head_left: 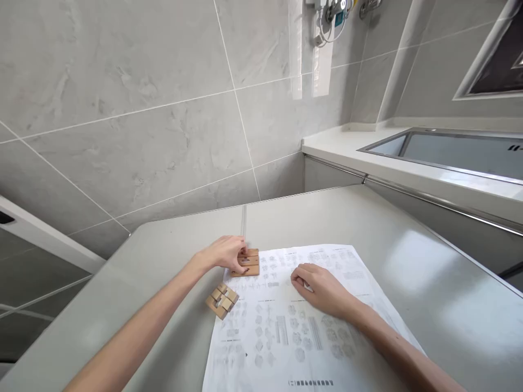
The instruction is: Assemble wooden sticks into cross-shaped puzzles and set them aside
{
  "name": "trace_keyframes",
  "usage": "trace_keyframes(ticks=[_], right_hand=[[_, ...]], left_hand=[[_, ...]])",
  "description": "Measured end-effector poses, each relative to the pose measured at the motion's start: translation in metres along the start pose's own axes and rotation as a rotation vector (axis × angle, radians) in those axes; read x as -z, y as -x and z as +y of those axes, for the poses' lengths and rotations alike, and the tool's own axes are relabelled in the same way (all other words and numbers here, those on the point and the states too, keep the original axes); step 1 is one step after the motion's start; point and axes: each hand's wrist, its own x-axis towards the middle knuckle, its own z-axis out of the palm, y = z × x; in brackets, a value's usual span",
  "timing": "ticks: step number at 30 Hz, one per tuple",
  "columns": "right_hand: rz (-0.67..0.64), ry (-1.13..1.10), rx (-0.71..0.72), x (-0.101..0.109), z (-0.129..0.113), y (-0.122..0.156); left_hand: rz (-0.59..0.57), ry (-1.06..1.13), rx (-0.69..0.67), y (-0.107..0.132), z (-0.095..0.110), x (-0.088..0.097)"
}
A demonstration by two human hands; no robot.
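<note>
My left hand [224,253] rests on a flat group of wooden puzzle pieces [248,263] at the top left corner of a printed instruction sheet [286,321], its fingers curled over the pieces. A second, small interlocked wooden puzzle [222,299] lies just left of the sheet, below that hand. My right hand [321,288] lies on the sheet with its fingers curled loosely and nothing visible in them.
The sheet lies on a grey table [388,256] set against a grey tiled wall [143,120]. To the right runs a white counter [347,144] with a steel sink [457,152]. A white power strip [321,49] hangs on the wall.
</note>
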Motion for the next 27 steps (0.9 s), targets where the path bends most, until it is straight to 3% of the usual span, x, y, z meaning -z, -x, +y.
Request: trace_keyframes(ticks=[5,10,14,18,21,27], right_hand=[[0.027,0.040,0.023,-0.002,0.001,-0.001],[0.119,0.087,-0.027,-0.005,0.004,-0.002],[0.162,0.067,-0.111,-0.007,0.008,-0.003],[0.165,0.035,-0.139,-0.007,0.008,-0.004],[0.137,0.005,-0.106,-0.004,0.005,-0.003],[-0.036,-0.075,0.052,0.003,-0.003,0.002]], left_hand=[[0.053,0.004,-0.051,-0.008,0.035,-0.002],[0.103,0.036,-0.068,-0.006,0.090,-0.017],[0.321,0.295,-0.021,-0.001,0.122,-0.042],[0.517,0.506,0.069,0.006,0.129,-0.074],[0.642,0.527,0.155,0.008,0.127,-0.094],[0.668,0.507,0.174,0.007,0.127,-0.108]])
